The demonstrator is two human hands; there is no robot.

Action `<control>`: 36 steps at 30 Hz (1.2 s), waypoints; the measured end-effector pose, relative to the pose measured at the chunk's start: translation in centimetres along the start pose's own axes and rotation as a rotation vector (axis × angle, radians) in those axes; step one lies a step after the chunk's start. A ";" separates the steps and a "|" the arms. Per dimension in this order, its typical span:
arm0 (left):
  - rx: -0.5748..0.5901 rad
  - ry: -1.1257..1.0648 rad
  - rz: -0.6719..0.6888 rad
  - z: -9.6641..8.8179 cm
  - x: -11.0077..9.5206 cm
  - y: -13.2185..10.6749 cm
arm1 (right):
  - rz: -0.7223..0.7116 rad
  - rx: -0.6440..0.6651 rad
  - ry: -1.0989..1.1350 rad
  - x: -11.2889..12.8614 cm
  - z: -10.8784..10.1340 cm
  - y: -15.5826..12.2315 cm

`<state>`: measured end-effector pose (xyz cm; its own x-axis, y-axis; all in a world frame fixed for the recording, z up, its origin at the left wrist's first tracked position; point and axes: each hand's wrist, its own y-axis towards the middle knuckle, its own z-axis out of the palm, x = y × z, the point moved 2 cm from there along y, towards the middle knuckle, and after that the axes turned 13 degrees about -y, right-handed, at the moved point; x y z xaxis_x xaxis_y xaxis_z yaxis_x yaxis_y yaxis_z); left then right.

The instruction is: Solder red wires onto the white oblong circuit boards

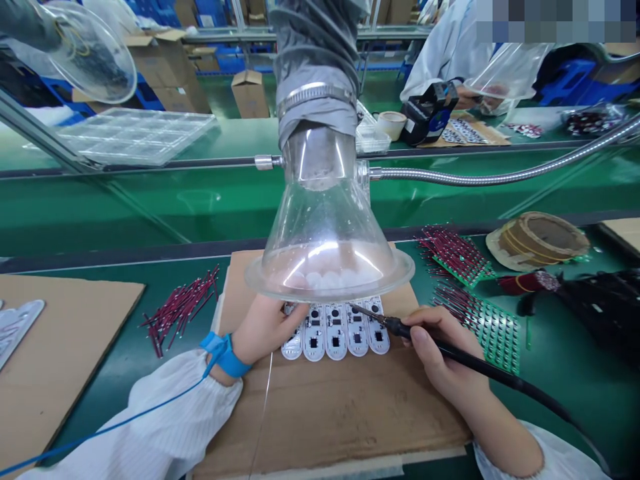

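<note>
Glossy white circuit boards [314, 333] on matt, rough brown cardboard [330, 413].

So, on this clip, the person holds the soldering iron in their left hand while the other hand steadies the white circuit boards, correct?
Not quite. The head view shows the soldering iron in the right hand, not the left. The left hand is the one steadying the white circuit boards.

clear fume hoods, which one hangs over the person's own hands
The middle one, flared on a grey duct, hangs above the left hand and right hand; the top-left hood and top-right hood hang farther off.
</note>
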<state>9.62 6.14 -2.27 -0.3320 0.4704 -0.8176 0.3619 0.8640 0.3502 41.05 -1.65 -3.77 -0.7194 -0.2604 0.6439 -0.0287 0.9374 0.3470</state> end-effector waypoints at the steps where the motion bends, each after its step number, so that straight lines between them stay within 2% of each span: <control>1: 0.006 0.002 0.001 0.0 0.0 0.0 | -0.002 -0.002 0.000 0.0 0.0 0.0; 11: 0.026 0.044 0.045 0.3 0.2 -0.1 | -0.059 -0.020 -0.055 0.5 0.1 0.6; 26: -0.095 0.197 0.257 0.7 0.1 0.0 | -0.036 -0.013 -0.014 0.4 0.3 0.9; 28: -0.066 0.230 0.341 0.6 -0.1 0.1 | -0.035 -0.007 -0.006 0.6 0.3 1.0; 31: 0.053 0.283 0.422 0.3 -0.6 0.4 | -0.022 0.011 0.003 0.7 0.4 1.2; 36: 0.080 0.330 0.360 -0.4 -1.1 1.4 | -0.003 0.037 0.024 0.9 0.4 1.5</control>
<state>10.13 6.89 -0.66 -0.4267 0.7796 -0.4584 0.5661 0.6255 0.5370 40.08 -0.38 -3.00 -0.7021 -0.2686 0.6595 -0.0573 0.9444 0.3237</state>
